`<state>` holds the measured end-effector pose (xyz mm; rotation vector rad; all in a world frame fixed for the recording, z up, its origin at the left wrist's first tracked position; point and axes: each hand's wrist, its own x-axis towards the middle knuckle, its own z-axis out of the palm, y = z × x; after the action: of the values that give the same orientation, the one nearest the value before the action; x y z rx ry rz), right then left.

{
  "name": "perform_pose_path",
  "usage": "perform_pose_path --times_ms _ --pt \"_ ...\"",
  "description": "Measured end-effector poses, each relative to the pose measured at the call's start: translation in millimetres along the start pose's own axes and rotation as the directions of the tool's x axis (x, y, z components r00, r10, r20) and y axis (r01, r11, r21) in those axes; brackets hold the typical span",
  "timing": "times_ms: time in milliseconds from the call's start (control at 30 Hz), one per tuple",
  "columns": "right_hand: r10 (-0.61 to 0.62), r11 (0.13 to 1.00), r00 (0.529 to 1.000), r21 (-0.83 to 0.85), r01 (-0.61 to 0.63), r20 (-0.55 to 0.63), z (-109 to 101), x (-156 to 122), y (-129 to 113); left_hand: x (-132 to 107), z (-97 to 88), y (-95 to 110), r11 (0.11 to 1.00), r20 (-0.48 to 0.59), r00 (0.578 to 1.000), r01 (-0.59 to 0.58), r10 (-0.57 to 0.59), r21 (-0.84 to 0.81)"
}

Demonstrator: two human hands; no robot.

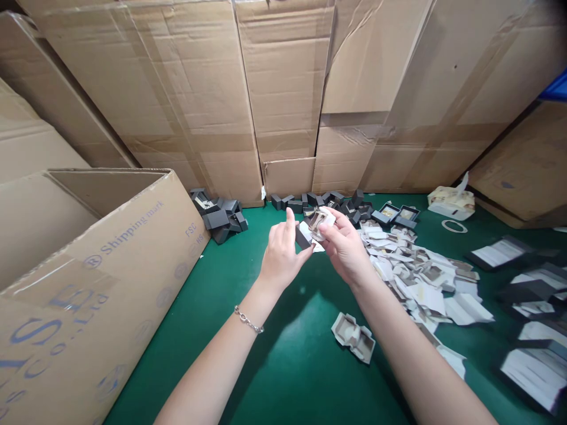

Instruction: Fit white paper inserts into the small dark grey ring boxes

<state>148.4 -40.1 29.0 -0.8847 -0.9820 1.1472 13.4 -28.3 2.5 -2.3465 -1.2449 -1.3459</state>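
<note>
My left hand [281, 255] is raised over the middle of the green table, its index finger pointing up. A small black box [303, 237] sits between its thumb and other fingers, partly hidden. Close beside it, my right hand [345, 242] pinches a small folded cardboard insert [319, 221], white outside and grey-brown inside. White paper or card shows just under the insert, against the black box. Nearer to me, between my forearms, another unfolded cardboard insert [354, 337] lies on the table.
A large open carton [146, 260] stands at left. Black boxes [224, 219] are piled beside it, with several more [292, 203] along the cardboard wall. White inserts [420, 283] heap at right, near open black boxes [538, 360]. A tissue pack [450, 203] lies at back right.
</note>
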Motion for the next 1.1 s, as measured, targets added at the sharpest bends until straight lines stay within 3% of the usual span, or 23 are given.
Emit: perform_pose_path --times_ms 267,500,700,900,1100 --pt "0.092 0.985 0.995 0.144 -0.096 0.028 -1.3 1.1 -2.7 1.2 -1.7 -0.5 0.997 -0.023 0.999 -0.035 0.037 0.074" --pt "0.115 0.981 0.993 0.151 -0.118 0.027 -5.1 2.9 1.0 2.1 -2.3 -2.0 0.994 -0.033 0.998 -0.042 0.046 0.098" --pt "0.131 0.969 0.985 0.193 -0.151 0.111 -6.5 2.6 0.6 3.8 -7.2 -2.4 0.985 -0.022 0.987 -0.16 0.162 0.071" --pt "0.146 0.937 0.97 0.287 -0.199 0.195 -9.9 3.1 -0.8 3.7 -8.2 1.0 0.989 -0.019 0.99 -0.141 0.142 0.037" --pt "0.121 0.941 0.963 0.28 -0.189 0.242 -12.1 3.4 0.2 5.2 -10.2 4.3 0.997 -0.002 0.998 -0.065 0.065 -0.045"
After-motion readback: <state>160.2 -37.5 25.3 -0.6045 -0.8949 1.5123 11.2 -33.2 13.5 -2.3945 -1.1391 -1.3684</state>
